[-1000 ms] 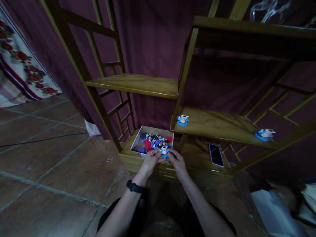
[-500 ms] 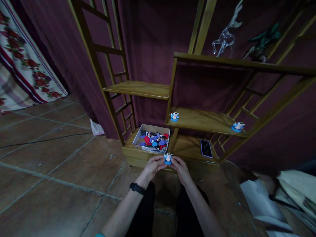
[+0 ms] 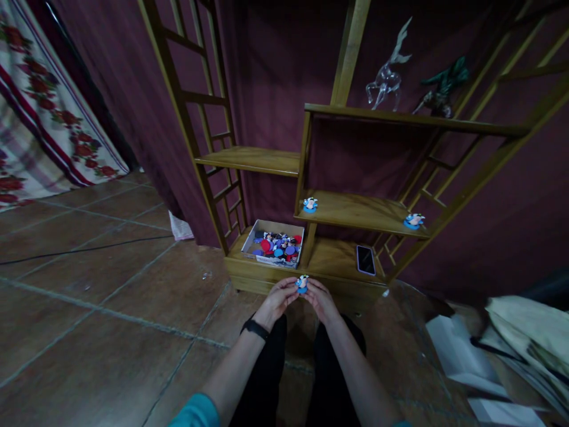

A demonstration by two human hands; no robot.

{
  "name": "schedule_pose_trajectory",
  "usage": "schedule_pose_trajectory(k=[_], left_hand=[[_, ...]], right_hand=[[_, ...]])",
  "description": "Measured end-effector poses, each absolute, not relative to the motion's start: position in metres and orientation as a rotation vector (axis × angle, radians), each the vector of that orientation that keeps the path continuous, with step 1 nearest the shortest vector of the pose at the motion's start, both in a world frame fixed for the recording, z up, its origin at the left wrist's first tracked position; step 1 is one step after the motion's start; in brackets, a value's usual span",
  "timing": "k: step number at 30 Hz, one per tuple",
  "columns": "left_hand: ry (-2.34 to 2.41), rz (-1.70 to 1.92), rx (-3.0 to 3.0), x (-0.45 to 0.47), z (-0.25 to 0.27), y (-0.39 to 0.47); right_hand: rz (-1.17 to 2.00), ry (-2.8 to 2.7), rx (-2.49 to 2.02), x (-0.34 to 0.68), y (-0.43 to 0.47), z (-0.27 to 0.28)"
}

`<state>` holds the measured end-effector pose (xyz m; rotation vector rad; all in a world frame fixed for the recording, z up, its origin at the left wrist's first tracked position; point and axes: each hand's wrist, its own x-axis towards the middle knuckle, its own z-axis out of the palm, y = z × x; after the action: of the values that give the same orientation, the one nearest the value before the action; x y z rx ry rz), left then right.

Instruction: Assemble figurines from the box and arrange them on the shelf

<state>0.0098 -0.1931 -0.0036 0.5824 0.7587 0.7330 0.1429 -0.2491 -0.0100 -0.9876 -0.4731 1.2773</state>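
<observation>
Between my two hands is a small figurine [image 3: 302, 284] with a round blue base, upright in front of the shelf unit. My left hand [image 3: 281, 295] grips it from the left, fingers closed at its edge. From the right, my right hand [image 3: 320, 298] pinches the other side. Two similar blue-based figurines stand on the middle shelf [image 3: 355, 210]: one figurine [image 3: 310, 205] at its left end, another figurine [image 3: 414, 221] at its right end. A cardboard box [image 3: 249, 243] full of small figures and red, purple and blue discs sits on the bottom board, just beyond my hands.
A phone [image 3: 365, 260] lies on the bottom board at the right. Higher up stand a clear glass horse [image 3: 386, 80] and a dark green figure [image 3: 444, 89]. A white box [image 3: 462, 350] and pale bags [image 3: 528, 332] lie on the floor at right. A cable [image 3: 89, 251] crosses the tiles.
The view has shifted, so the shelf unit's right side appears further left. Both hands still hold the figurine, which looks turned slightly.
</observation>
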Motion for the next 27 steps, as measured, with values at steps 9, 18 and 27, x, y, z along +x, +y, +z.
schedule_pose_trajectory(k=[9,18,27], left_hand=[[0.794,0.755,0.576,0.008,-0.008,-0.186],[0.806,0.742,0.538,0.016,-0.016,-0.182],[0.84,0.752,0.523,0.02,-0.024,-0.177]], right_hand=[[1.334,-0.476,-0.982,0.145,-0.245,-0.019],[1.271,-0.427,-1.013,0.145,-0.244,-0.02],[1.315,-0.472,-1.022,0.144,-0.246,-0.022]])
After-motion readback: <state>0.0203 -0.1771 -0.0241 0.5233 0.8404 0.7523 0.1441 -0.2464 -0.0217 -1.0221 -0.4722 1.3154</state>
